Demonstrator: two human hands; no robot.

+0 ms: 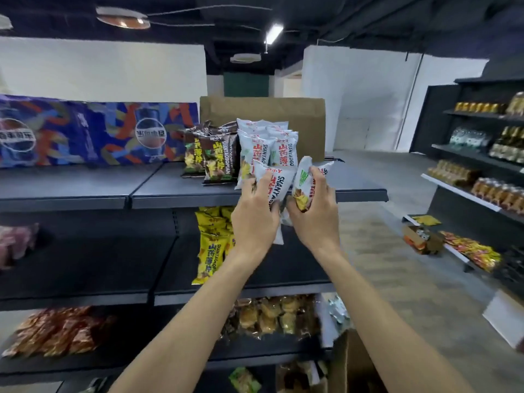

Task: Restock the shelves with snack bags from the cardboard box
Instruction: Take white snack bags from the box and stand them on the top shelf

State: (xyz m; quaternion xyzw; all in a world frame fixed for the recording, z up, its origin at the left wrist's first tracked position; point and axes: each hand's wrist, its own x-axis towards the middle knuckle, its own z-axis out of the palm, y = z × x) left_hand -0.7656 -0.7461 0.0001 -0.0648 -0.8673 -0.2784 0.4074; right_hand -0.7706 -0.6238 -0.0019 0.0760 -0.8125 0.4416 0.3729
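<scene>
My left hand [255, 219] grips a white snack bag [279, 184] at the front edge of the top shelf [158, 195]. My right hand [316, 214] grips another white snack bag [304, 181] just to its right. Behind them on that shelf stands a row of white bags [266, 143], with brown bags [212, 154] to their left. A flap of the cardboard box [350, 361] shows at the bottom right, below my right forearm.
Yellow snack bags [212, 242] stand on the second shelf, red and brown packs on the third. A blue soda carton [85, 134] and a brown box [263, 109] sit at the back of the top shelf. An aisle and another stocked rack [482, 165] lie to the right.
</scene>
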